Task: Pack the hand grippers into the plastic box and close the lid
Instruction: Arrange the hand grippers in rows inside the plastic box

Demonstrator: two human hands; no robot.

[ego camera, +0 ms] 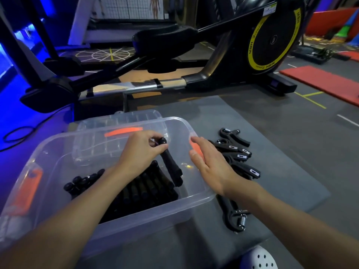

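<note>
A clear plastic box [108, 220] with orange latches stands on a grey mat. Several black hand grippers [139, 189] lie packed inside it. My left hand [139, 150] is inside the box, shut on the top end of one black hand gripper [171, 166] that leans upright over the packed ones. My right hand [211, 164] hovers open over the box's right rim, fingers spread, holding nothing. A pile of loose hand grippers [239, 154] lies on the mat to the right of the box. One more gripper [234, 216] lies near my right forearm. The clear lid [124, 117] rests behind the box.
A black elliptical trainer [194, 61] with a yellow-ringed flywheel stands just beyond the mat. A black cable [17, 133] loops on the floor at left. Red mats [320, 82] lie at the right. A white perforated shoe [260, 259] shows at the bottom edge.
</note>
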